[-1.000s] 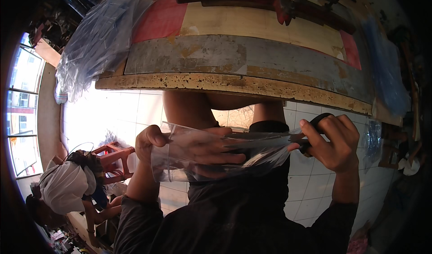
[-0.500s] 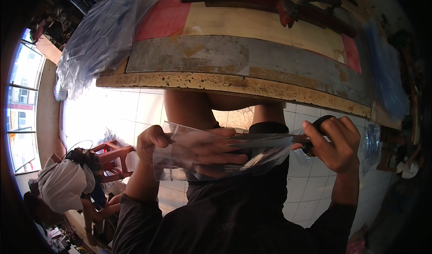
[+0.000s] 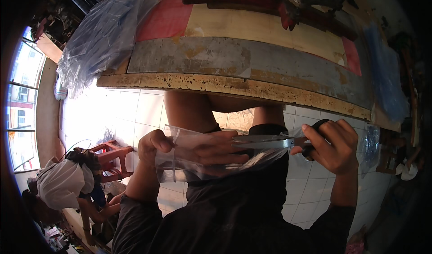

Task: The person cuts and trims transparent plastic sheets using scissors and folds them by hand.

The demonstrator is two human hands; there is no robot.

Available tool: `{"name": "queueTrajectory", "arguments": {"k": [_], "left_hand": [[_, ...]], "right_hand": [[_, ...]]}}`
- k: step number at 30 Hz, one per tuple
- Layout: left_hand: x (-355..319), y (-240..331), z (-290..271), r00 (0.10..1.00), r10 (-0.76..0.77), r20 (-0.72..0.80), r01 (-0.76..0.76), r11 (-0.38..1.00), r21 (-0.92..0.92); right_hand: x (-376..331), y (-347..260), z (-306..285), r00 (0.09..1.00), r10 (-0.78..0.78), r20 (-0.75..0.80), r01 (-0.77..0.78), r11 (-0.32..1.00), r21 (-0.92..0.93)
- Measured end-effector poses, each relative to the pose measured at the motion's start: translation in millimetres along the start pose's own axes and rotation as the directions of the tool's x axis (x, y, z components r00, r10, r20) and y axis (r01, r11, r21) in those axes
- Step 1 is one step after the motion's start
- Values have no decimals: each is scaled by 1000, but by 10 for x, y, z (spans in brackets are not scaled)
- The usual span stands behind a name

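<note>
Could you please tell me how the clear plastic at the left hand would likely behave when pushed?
The clear plastic is probably floppy, since it creases near the scissors. It is likely light, looking thin, with the left hand showing through. Its glossy reflections suggest it may be slippery.

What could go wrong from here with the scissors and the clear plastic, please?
The scissors in the right-hand grip point toward the left-hand grip, whose fingers show through the film, so a slip might nick them. The clear plastic looks thin and creased, so it could bunch or catch at the blades, or cut unevenly.
</note>
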State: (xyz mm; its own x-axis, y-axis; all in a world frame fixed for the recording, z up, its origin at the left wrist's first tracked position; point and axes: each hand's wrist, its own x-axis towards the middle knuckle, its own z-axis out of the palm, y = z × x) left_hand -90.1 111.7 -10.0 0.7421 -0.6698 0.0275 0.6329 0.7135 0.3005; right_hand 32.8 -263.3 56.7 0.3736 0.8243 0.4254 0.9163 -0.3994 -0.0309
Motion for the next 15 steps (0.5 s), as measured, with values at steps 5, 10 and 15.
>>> {"name": "queueTrajectory", "arguments": {"k": [5, 10, 15], "left_hand": [[1, -12, 11, 1000, 1, -2, -1, 1000, -1], [12, -17, 7, 1000, -10, -9, 10, 1000, -3], [-6, -49, 12, 1000, 0, -17, 0, 1000, 0]], "right_hand": [[37, -43, 1, 1000, -6, -3, 6, 1000, -7], [30, -73, 22, 1000, 7, -20, -8, 1000, -19], [52, -63, 21, 999, -22, -30, 20, 999, -36]]}}
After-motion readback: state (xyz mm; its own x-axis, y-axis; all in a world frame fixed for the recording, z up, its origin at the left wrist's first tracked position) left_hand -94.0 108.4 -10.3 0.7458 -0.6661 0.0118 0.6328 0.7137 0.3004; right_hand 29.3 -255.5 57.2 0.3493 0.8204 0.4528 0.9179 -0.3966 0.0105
